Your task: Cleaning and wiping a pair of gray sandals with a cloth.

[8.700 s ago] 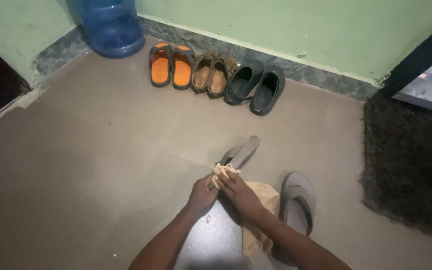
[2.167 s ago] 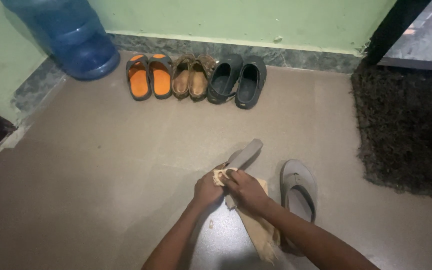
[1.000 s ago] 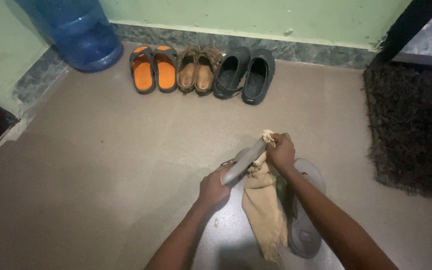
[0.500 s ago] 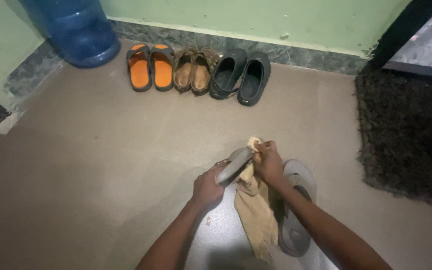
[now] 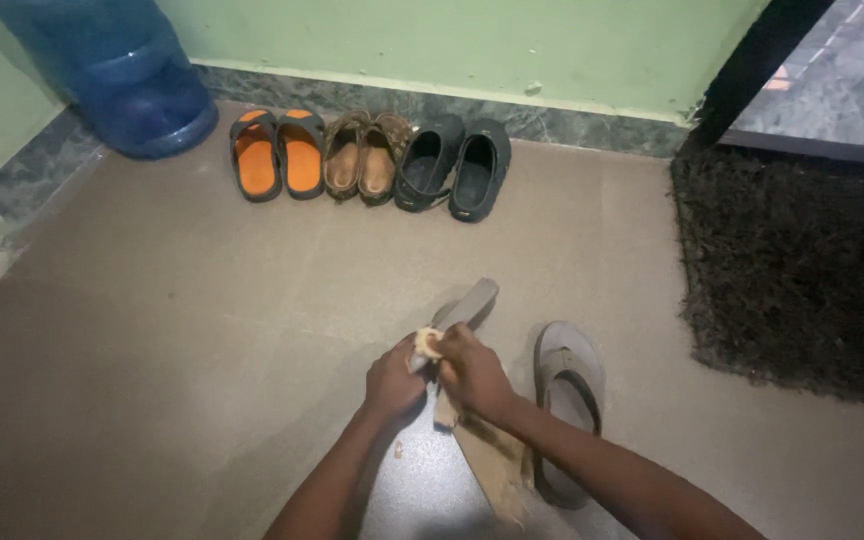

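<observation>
My left hand (image 5: 395, 380) is closed around the near end of a grey flip-flop (image 5: 464, 309), fingers wrapped tight on it, holding it off the floor (image 5: 182, 330) with its far end tilted up and away from me. My right hand (image 5: 472, 372) is closed on a tan cloth (image 5: 487, 455), fingers clenched and pressing a bunched part of it against the flip-flop just beside my left hand; a small pale wad of the cloth shows between the two hands. The rest of the cloth hangs down from my right hand toward the floor, under my right forearm. The two hands are touching or nearly so; I cannot tell which. The held flip-flop is in front of me, low in the view and near its middle. Its mate (image 5: 567, 385) lies flat on the floor just to the right of my right forearm, strap side up, apart from the held one. Along the far wall (image 5: 472, 45) stands a row of three pairs, toes to the skirting: orange slides (image 5: 277, 153) on the left, brown sandals (image 5: 360, 160) in the middle, black clogs (image 5: 452, 167) on the right, each pair touching its neighbour. A blue water bottle (image 5: 112, 75) stands in the far left corner, near the orange slides. A dark shaggy mat (image 5: 792, 270) lies on the right by a doorway, well apart from my hands.
</observation>
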